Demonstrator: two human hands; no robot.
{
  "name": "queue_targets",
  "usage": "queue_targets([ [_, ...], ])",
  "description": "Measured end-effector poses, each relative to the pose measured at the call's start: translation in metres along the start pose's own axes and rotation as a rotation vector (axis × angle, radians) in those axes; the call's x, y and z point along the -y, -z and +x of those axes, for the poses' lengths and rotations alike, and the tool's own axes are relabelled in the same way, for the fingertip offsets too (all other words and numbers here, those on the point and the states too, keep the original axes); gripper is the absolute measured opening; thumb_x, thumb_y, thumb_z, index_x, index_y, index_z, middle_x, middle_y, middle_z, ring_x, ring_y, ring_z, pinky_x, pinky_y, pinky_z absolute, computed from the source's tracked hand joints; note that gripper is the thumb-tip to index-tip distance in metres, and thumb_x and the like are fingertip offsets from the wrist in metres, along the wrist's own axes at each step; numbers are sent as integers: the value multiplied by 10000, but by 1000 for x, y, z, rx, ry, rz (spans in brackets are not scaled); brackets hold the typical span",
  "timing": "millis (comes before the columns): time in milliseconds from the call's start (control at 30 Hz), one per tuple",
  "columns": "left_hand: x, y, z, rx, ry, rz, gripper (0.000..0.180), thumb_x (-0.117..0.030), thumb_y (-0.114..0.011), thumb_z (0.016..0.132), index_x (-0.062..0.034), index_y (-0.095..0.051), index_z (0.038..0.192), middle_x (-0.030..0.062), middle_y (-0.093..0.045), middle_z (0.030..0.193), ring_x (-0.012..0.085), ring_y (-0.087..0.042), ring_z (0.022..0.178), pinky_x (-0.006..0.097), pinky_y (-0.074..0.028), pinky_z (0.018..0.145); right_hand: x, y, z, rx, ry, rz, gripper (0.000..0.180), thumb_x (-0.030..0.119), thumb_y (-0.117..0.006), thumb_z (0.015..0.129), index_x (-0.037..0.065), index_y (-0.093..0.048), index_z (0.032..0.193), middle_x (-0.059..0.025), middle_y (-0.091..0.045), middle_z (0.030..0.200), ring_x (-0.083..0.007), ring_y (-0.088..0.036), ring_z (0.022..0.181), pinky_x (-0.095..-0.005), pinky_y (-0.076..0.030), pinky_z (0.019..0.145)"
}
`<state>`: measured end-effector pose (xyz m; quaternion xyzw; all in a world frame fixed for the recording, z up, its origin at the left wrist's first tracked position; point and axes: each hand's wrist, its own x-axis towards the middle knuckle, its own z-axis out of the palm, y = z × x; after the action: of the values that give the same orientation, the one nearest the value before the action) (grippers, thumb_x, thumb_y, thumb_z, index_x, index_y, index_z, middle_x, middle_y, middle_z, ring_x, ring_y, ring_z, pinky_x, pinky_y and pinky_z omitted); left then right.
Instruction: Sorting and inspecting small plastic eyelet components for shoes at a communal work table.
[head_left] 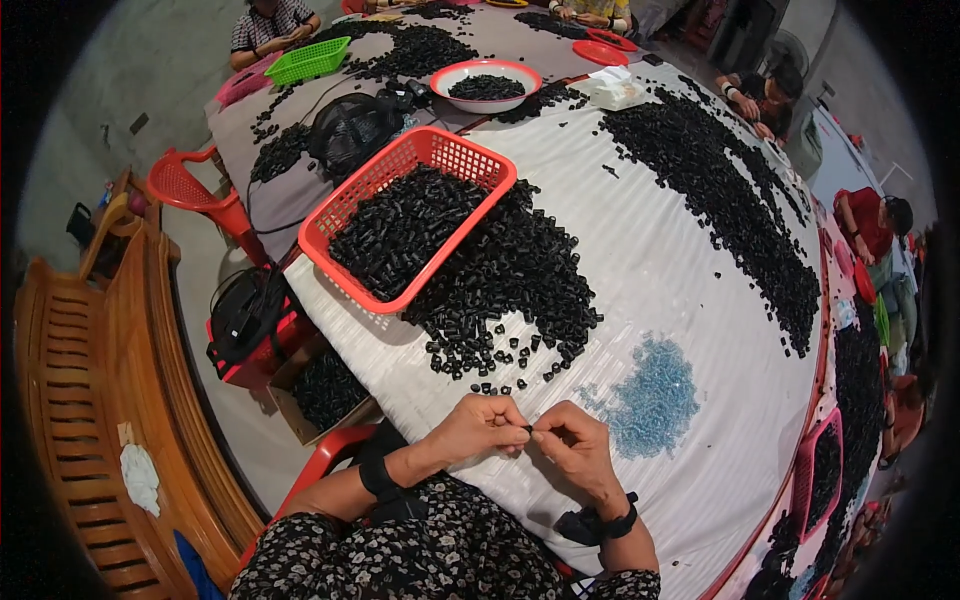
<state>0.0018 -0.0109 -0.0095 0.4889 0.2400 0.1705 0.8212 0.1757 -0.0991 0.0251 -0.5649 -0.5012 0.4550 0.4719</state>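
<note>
Where the table's point(690, 300) near edge meets us, we find our left hand point(478, 428) and right hand point(573, 447) pinching one small black part point(529, 429) together between fingertips, below the black parts pile point(510, 290), beside pale blue pieces point(650, 398).

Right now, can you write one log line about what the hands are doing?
left hand: pinching black part | right hand: pinching same part | nearby: black pile, blue pile, red basket
</note>
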Motion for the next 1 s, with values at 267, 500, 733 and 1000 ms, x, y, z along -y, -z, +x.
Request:
queue_targets([
  [267,2,11,-1,117,16,-113,103,-58,-650,844,32,-612,876,69,-631,746,109,-589,647,239,-483,600,-8,2,-1,167,-193,343,94,53,-655,835,-1,-584,866,-6,-564,758,-53,-510,628,-199,-409,540],
  [500,6,11,-4,150,69,-101,110,-58,-657,839,37,-622,881,66,-631,735,115,-595,655,241,-491,613,-16,5,2,250,-184,370,112,45,-675,824,16,-570,852,17,-542,729,-35,-479,603,-184,-389,517],
  [733,6,8,-7,173,66,-220,119,-58,-655,840,43,-622,892,86,-639,773,123,-606,674,248,-504,633,-15,7,1,313,-276,509,102,32,-671,822,20,-579,865,30,-525,741,-31,-459,646,-176,-366,555],
  [1000,3,9,-7,133,112,-192,99,-44,-640,849,46,-614,880,84,-633,769,123,-605,664,253,-503,616,-9,2,4,154,73,132,92,42,-682,796,-8,-607,814,-27,-567,773,-100,-519,689,-230,-403,596],
])
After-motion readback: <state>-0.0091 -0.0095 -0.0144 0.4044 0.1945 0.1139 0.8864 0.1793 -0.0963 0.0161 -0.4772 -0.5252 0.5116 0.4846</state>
